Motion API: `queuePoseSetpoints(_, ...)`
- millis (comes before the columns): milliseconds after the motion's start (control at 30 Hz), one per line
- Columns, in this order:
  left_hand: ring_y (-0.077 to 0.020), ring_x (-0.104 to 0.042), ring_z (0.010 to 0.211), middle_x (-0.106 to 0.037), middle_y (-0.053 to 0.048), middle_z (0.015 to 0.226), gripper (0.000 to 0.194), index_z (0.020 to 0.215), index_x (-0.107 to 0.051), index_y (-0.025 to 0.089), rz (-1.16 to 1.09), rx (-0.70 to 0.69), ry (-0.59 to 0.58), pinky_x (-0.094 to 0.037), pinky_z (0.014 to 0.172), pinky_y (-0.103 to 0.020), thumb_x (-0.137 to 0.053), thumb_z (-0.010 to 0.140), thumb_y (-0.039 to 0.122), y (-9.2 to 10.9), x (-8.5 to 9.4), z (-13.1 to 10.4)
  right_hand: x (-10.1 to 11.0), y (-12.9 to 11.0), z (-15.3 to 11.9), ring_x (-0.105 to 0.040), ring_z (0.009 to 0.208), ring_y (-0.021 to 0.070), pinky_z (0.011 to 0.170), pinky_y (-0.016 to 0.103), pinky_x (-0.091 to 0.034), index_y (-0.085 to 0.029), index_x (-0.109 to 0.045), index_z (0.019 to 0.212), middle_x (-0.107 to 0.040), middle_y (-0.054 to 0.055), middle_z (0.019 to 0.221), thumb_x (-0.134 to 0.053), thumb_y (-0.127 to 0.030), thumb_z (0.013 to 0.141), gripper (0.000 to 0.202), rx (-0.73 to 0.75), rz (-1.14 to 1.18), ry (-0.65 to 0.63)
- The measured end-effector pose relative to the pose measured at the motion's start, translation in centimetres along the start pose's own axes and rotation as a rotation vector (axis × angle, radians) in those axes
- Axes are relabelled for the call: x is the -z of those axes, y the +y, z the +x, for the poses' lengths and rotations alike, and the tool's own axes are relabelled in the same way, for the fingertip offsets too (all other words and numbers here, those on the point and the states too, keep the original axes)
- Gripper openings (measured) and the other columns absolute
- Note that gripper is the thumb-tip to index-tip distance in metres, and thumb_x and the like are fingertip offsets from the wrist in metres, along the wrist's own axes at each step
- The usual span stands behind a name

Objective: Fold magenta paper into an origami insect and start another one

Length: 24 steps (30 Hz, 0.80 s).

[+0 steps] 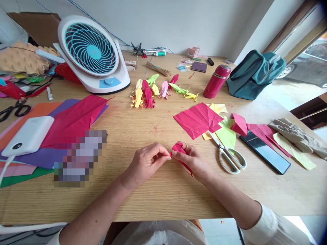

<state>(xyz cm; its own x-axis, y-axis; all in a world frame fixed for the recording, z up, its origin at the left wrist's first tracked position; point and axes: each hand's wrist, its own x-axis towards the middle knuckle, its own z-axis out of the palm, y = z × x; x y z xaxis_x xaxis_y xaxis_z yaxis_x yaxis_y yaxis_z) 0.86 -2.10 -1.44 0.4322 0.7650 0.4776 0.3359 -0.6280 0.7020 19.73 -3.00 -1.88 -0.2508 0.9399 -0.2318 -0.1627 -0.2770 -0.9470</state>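
A small folded red paper figure [180,148] is held over the front middle of the wooden table. My right hand [195,160] is closed around its body, thumb on top, and part of the paper hangs below the fingers. With thumb and forefinger, my left hand [149,159] pinches a thin tip at its left side. Much of the figure is hidden by the fingers. Beyond my hands lies a creased red paper sheet [195,119]. White-handled scissors [228,157] rest to the right, blades on the paper. Several finished paper figures [147,93] in yellow, red, pink and green stand further back.
A white fan [93,51] stands back left. Coloured sheets [51,158] lie at left under a white power bank [29,134], beside a blurred-out flat object [80,160]. A red flask [217,81], a teal bag [251,76] and a phone [265,151] are on the right.
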Motion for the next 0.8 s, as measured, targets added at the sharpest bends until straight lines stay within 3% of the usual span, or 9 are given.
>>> queuePoseSetpoints(133,-0.0107,-0.06,0.072,-0.064,-0.001,0.083,0.015,0.075,-0.057,0.018,-0.269,0.201,0.04,-0.046,0.058,-0.02,-0.065,0.088,0.015,0.3,-0.6,0.2,0.1,0.3,0.1,-0.037,0.062,0.0109,0.057,0.025,-0.03,-0.02,-0.053,0.068,-0.043,-0.004,0.067,-0.077,-0.048,0.076,0.038,0.088,-0.066,0.004)
queuePoseSetpoints(267,-0.0051,-0.047,0.051,-0.059,0.002,0.076,0.018,0.072,-0.055,0.017,-0.527,0.446,0.016,-0.038,0.045,-0.018,-0.067,0.086,0.023,0.4,-0.9,0.2,0.2,0.8,0.3,-0.037,0.062,0.0113,0.058,0.026,-0.031,-0.02,-0.051,0.07,-0.042,-0.005,0.066,-0.071,-0.045,0.084,0.035,0.203,-0.156,-0.001)
queuePoseSetpoints(433,-0.0047,-0.043,0.051,-0.057,0.003,0.071,0.023,0.072,-0.056,0.016,-0.584,0.6,0.011,-0.037,0.045,-0.018,-0.072,0.081,0.03,0.2,-0.9,0.2,0.3,1.4,0.3,-0.037,0.064,0.0118,0.06,0.026,-0.031,-0.021,-0.051,0.075,-0.044,-0.004,0.068,-0.069,-0.041,0.088,0.03,0.284,-0.237,0.002)
queuePoseSetpoints(600,-0.006,-0.044,0.053,-0.058,0.003,0.07,0.024,0.074,-0.055,0.017,-0.516,0.588,-0.002,-0.036,0.048,-0.019,-0.072,0.081,0.032,0.2,-0.6,0.1,0.3,1.3,0.1,-0.038,0.064,0.0121,0.06,0.027,-0.031,-0.021,-0.05,0.076,-0.044,-0.004,0.07,-0.066,-0.04,0.09,0.029,0.321,-0.317,-0.011)
queuePoseSetpoints(800,-0.0102,-0.052,0.067,-0.062,0.001,0.077,0.014,0.075,-0.055,0.018,-0.202,0.354,0.004,-0.041,0.063,-0.023,-0.062,0.088,0.021,0.7,-0.3,-0.1,0.3,1.1,0.1,-0.036,0.063,0.0114,0.058,0.027,-0.03,-0.02,-0.05,0.076,-0.042,-0.005,0.068,-0.066,-0.037,0.089,0.026,0.295,-0.332,-0.033)
